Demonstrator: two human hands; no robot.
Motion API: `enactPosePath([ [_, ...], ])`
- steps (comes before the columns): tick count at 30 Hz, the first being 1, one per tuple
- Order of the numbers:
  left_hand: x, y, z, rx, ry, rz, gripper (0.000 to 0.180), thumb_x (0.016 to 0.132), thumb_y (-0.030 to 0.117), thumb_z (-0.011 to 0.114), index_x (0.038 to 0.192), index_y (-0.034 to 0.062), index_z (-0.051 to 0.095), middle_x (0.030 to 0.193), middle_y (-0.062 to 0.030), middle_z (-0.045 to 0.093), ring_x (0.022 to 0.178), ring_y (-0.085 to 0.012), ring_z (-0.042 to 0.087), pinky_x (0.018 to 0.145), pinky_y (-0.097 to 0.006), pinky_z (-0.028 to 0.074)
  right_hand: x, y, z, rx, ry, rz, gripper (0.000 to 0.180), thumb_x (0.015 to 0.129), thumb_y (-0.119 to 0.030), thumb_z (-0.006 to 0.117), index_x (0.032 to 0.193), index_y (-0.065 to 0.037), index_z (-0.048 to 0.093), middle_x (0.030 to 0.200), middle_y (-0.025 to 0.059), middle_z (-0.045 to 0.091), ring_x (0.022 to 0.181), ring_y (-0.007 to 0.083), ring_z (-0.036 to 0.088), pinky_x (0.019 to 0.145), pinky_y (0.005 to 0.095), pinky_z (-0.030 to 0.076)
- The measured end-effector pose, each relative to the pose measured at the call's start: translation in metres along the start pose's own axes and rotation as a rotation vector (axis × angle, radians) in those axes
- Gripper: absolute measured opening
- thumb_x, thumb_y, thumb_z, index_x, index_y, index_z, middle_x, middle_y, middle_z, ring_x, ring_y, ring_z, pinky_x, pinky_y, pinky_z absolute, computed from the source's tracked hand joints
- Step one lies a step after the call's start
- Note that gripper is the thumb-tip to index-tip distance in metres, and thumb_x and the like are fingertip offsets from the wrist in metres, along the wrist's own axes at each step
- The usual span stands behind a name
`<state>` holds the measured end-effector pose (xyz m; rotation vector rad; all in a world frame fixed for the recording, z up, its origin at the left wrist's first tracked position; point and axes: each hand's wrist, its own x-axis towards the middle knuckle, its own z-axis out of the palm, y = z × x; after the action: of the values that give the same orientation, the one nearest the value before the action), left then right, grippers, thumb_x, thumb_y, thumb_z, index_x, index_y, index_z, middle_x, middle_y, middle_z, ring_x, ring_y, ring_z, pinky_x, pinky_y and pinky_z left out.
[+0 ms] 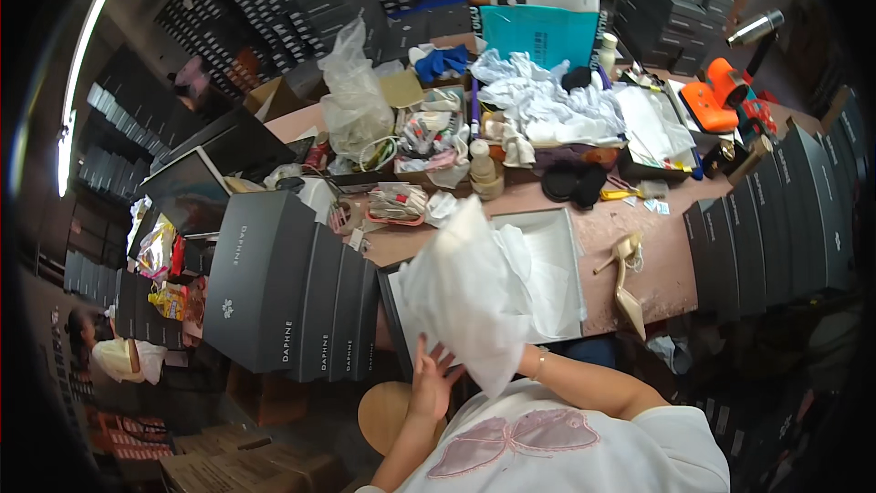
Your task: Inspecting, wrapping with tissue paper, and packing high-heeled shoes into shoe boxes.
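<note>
My left hand (pixel 431 374) holds the lower edge of a crumpled sheet of white tissue paper (pixel 465 292) lifted over an open shoe box (pixel 573 246) lined with more white paper. My right hand is hidden behind the sheet; only its wrist with a bracelet (pixel 540 362) shows, reaching to the paper's right side. A beige high-heeled shoe (pixel 626 283) lies on the table just right of the box.
A row of dark grey shoe boxes (pixel 292 292) stands left of the open box, another row (pixel 785 219) at the right. The pink table's (pixel 666 260) far half is crowded with bags, cloths, bottles and an orange tool (pixel 721 96). Another person (pixel 109 351) sits far left.
</note>
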<state>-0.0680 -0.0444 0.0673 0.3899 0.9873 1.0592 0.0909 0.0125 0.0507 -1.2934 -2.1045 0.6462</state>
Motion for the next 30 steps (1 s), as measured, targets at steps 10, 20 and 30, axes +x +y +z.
enactPosePath([
  [10,0.057,-0.014,0.049,0.508,-0.192,0.338,0.05,0.082,0.012,0.069,0.126,0.0004,0.048,0.115,-0.0097,0.06,0.096,-0.0228,0.063,0.084,-0.036,0.052,-0.083,0.024,-0.077,0.916,0.223,0.441,0.084,0.082,-0.027,0.072,0.147,-0.006,0.023,0.144,0.016,0.039,0.132,0.0243,0.039,0.103,0.0395,0.038],
  [20,0.249,-0.048,0.126,2.418,-1.17,0.48,0.029,0.082,0.009,0.057,0.11,0.0084,0.062,0.113,-0.0141,0.061,0.115,-0.0285,0.053,0.106,-0.064,0.019,-0.138,0.085,-0.147,1.26,1.073,0.522,0.047,0.092,-0.024,0.057,0.132,-0.002,0.044,0.121,0.0103,0.057,0.106,0.0223,0.059,0.091,0.0372,0.05],
  [30,0.185,0.094,0.142,0.776,-0.433,0.815,0.04,0.078,-0.014,0.048,0.116,-0.004,0.057,0.115,-0.012,0.06,0.111,-0.0213,0.056,0.096,-0.029,0.043,-0.063,0.137,-0.011,-0.125,-0.369,0.663,0.072,0.082,-0.041,0.067,0.136,-0.003,0.038,0.115,0.0261,0.058,0.102,0.0426,0.057,0.084,0.0445,0.047],
])
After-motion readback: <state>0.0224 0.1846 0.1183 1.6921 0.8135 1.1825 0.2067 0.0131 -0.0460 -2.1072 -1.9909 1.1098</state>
